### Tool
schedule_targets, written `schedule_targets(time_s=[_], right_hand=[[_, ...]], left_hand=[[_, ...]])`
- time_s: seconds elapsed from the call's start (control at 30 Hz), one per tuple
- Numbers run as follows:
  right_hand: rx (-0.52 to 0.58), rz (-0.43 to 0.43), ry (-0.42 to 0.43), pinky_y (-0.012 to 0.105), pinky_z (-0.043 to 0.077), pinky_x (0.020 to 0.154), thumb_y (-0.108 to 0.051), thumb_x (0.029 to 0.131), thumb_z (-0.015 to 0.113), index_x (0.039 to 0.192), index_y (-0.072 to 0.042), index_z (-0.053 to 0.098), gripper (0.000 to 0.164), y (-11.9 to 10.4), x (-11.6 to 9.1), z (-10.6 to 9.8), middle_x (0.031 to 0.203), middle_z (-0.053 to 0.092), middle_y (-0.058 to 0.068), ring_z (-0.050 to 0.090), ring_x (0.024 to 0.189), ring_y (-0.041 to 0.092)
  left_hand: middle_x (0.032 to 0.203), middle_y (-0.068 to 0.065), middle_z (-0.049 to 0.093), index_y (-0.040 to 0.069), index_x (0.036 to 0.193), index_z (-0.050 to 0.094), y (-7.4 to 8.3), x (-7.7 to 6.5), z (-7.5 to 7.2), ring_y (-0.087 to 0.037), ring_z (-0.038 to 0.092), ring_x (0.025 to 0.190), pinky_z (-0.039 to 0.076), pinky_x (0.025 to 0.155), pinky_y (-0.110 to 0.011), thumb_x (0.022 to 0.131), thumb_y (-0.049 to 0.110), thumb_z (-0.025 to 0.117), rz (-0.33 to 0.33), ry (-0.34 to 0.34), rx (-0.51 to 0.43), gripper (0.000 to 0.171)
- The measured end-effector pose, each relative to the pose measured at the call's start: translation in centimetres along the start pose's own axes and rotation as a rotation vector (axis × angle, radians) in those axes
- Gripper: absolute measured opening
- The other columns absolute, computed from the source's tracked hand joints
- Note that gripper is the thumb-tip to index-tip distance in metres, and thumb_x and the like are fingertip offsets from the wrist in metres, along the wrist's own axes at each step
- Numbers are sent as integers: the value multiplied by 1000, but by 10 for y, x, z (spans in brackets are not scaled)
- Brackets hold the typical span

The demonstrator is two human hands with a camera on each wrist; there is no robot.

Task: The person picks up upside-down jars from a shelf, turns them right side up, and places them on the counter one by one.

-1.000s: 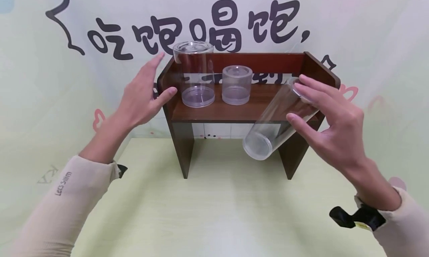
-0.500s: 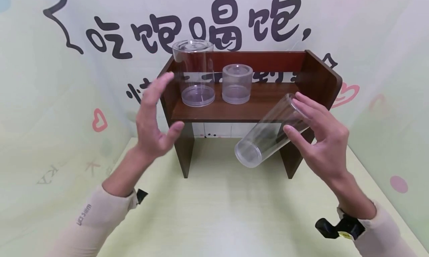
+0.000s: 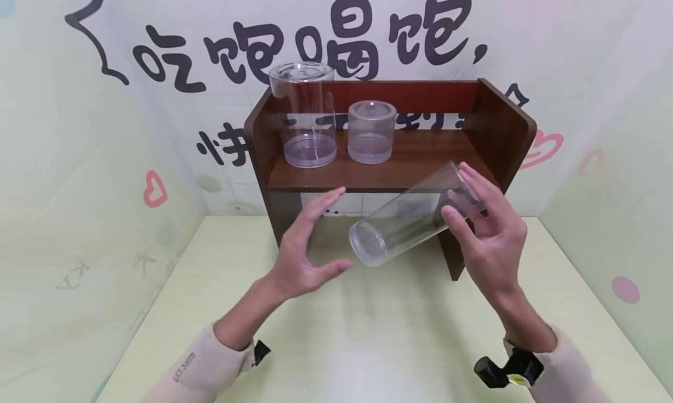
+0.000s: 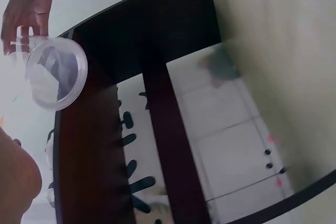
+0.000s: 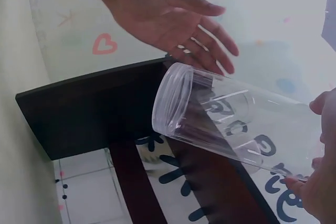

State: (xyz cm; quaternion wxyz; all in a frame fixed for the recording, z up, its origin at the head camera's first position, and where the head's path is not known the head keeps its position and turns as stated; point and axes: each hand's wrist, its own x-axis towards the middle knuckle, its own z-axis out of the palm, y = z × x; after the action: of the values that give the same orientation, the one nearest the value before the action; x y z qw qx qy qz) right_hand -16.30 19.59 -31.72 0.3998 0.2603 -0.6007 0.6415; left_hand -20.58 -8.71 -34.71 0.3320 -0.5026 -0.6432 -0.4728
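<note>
My right hand grips a tall clear cylindrical jar round its upper right end. The jar is held in the air in front of the shelf, tilted with its ridged end down to the left. My left hand is just left of that ridged end, fingers spread and thumb apart, holding nothing. In the right wrist view the left hand shows its palm above the jar. On the brown wooden shelf stand a large clear jar at the left and a short clear jar beside it.
The shelf's side panels rise at both ends, and its legs stand on a pale table. Behind hangs a light wall cloth with black characters and pink hearts. Black wrist cameras sit at the cuffs.
My right hand has brought the jar down and left, tilting it closer to level. My left hand has moved from beside the shelf's left end down and right, close to the jar's lower end.
</note>
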Motion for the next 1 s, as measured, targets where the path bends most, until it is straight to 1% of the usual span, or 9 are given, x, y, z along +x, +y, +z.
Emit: schedule_targets(time_s=[0.2,0.37,0.43,0.5,0.57,0.63,0.77,0.9,1.0], right_hand=[[24,69,50,31,55,104,11,92,71,140,10,63,48,5,-12,4,147,62,21,61,137,29],[54,109,94,28,56,102,12,93,67,140,9,63,47,8,-22,9,146,63,20,66,127,28],[90,116,106,29,57,102,13,93,65,140,10,62,47,9,-25,11,145,63,22,66,124,30],[119,123,112,32,57,102,15,94,63,140,12,61,47,11,-28,13,145,62,23,66,124,32],[136,133,117,34,57,102,15,94,62,141,12,60,47,12,-31,15,144,63,23,65,126,33],[140,143,121,35,56,102,15,95,62,141,12,60,47,13,-33,16,144,63,23,63,127,33],[137,158,120,34,57,99,16,95,62,141,13,59,46,15,-38,16,144,62,22,65,126,32],[127,164,100,35,59,98,16,95,62,141,13,60,46,16,-42,16,145,61,24,67,123,30],[63,175,72,32,58,100,15,95,65,140,10,62,46,17,-44,15,144,62,22,68,122,26]], left_hand=[[159,-20,50,-8,154,42,-5,-19,13,-35,46,149,37,125,-47,90,55,80,-139,-44,-32,97],[160,-18,49,-4,156,41,-7,-30,21,-34,45,149,35,126,-45,86,56,84,-210,-60,-44,102],[161,-16,49,-3,157,41,-8,-33,22,-33,44,150,34,126,-44,81,46,92,-232,-70,-40,104],[160,-15,50,-2,157,41,-9,-35,23,-32,45,149,35,126,-42,74,31,99,-250,-79,-33,106],[159,-15,52,-2,157,42,-10,-36,24,-32,48,147,39,124,-39,67,15,102,-271,-80,-31,109],[156,-16,54,-2,155,44,-10,-37,24,-32,51,144,45,119,-37,63,4,102,-288,-74,-52,108],[150,-19,57,-2,151,49,-11,-40,23,-32,56,137,55,108,-38,65,-8,97,-323,-45,-147,98],[148,-23,57,-3,148,51,-9,-43,18,-32,57,136,56,105,-41,67,-14,93,-338,-18,-215,92],[148,-24,57,-4,148,51,-8,-45,13,-30,57,137,56,104,-42,67,-17,91,-345,-10,-238,91]])
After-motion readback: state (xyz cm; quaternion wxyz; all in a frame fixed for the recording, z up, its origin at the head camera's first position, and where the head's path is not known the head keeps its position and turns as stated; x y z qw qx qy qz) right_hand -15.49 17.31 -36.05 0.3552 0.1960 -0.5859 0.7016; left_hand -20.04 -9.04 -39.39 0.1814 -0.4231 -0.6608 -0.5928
